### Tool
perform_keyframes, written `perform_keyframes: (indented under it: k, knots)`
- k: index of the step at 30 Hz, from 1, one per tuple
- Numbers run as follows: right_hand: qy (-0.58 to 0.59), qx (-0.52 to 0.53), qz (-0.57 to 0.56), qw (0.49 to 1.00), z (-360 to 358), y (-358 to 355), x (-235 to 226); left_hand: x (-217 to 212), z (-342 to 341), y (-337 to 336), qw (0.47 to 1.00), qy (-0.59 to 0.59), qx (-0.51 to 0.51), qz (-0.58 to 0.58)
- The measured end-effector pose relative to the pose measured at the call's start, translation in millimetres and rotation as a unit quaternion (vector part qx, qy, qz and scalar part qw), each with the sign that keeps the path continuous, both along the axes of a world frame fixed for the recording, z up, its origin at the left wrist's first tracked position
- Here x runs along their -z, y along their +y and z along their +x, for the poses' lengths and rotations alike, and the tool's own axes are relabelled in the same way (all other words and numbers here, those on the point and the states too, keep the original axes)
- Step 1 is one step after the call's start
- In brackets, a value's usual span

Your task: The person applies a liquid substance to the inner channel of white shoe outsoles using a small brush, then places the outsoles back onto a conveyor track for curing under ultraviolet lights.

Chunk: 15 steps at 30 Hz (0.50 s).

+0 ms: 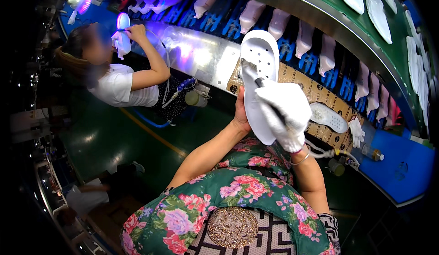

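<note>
A long white shoe sole (259, 117) with small holes toward its far end stands tilted in front of me, above the bench edge. My bare left hand (241, 111) is closed round its left side, with most of the fingers hidden behind it. My right hand (288, 111), in a white knit glove, grips a brush (249, 68) with a dark handle. Its bristles touch the sole's inner face near the holes. On the cardboard to the right lies another white sole (330, 116), also with holes, next to a loose white glove (356, 132).
Brown cardboard (336, 94) covers part of the metal bench (206, 53). Behind it, a rack carries several pale shoe forms (304, 37) on blue holders. More white pieces lie on the green upper belt (320, 1). A co-worker (123, 85) sits at left. A pale hose (327, 154) runs near my right wrist.
</note>
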State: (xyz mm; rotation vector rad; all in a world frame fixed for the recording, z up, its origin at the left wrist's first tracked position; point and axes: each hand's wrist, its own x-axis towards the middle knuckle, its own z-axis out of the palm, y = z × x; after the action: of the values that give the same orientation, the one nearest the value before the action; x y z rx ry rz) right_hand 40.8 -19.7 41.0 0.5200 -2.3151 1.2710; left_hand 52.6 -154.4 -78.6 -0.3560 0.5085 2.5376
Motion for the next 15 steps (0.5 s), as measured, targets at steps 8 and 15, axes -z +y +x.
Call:
perform_keyframes:
  k: [8, 15]
  knots:
    - [-0.097, 0.047, -0.122, 0.987, -4, 2, 15, -29, -23, -2, 0.999, 0.019, -0.022, -0.042]
    - [-0.087, -0.044, -0.122, 0.988, 0, -10, 8, -9, -33, -8, 0.977, 0.038, -0.023, 0.207]
